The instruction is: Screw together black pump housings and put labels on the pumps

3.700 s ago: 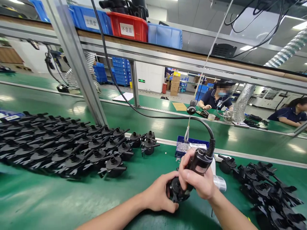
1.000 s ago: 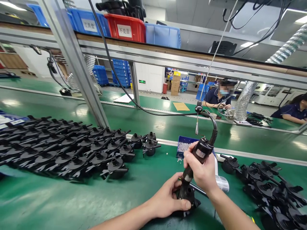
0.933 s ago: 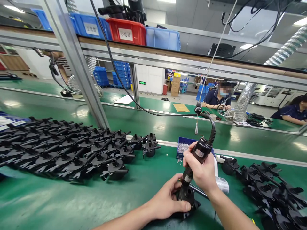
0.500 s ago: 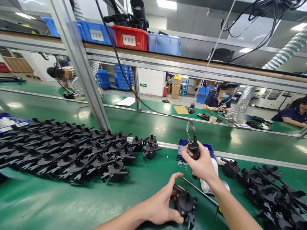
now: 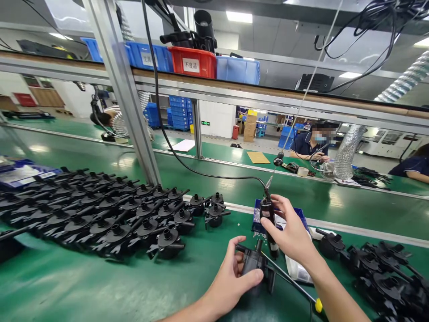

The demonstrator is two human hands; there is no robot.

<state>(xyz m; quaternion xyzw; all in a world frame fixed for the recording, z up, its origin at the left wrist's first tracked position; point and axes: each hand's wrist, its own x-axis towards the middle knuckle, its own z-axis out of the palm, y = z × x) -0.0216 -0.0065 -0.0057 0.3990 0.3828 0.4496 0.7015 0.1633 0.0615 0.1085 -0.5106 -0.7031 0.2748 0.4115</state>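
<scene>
My left hand (image 5: 231, 277) is closed around a black plastic housing (image 5: 253, 264) with a short upright tube on top, tilted above the green bench. Just right of it hangs a black electric screwdriver (image 5: 267, 219), upright on a cord. My right hand (image 5: 291, 228) is at the screwdriver with its fingers spread; the thumb lies across the front of its body, and the grip looks loosened. The screwdriver's lower end is beside the housing. A thin rod with a yellow end (image 5: 318, 305) lies on the bench under my right forearm.
Rows of similar black housings (image 5: 115, 232) cover the left of the bench, and more lie piled (image 5: 385, 277) at right. A blue tray (image 5: 300, 219) with small screws stands behind my right hand, near a white container (image 5: 298, 270). A co-worker (image 5: 310, 141) sits across.
My left hand has raised and tipped the housing. My right hand's fingers have spread from around the screwdriver, which now hangs straighter. The view has shifted slightly.
</scene>
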